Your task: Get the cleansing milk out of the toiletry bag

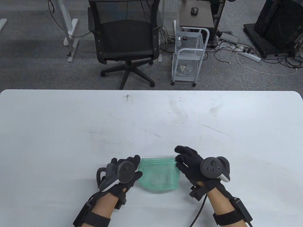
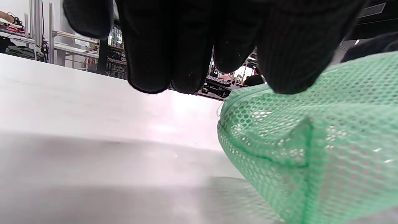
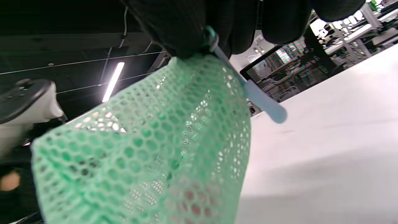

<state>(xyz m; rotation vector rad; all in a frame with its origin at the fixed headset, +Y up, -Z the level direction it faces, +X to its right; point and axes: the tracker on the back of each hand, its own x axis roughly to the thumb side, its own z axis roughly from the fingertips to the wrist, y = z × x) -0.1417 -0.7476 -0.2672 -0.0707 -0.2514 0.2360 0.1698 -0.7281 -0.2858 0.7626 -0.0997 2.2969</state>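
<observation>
The left hand lies at the left end of the green mesh toiletry bag, fingers curled against that end and gripping it; in the left wrist view the gloved fingertips press on the mesh. The right hand is at the bag's far right corner, thumb and forefinger pinching the pale blue zipper pull where it joins the bag, the other fingers spread above.

The bag lies flat on the white table, near its near edge, between the 2 hands. Beyond the table stand a black mesh office chair and a white wire trolley on grey carpet.

The cleansing milk is inside the bag: only a pale, blurred shape shows through the mesh, its form unclear.
</observation>
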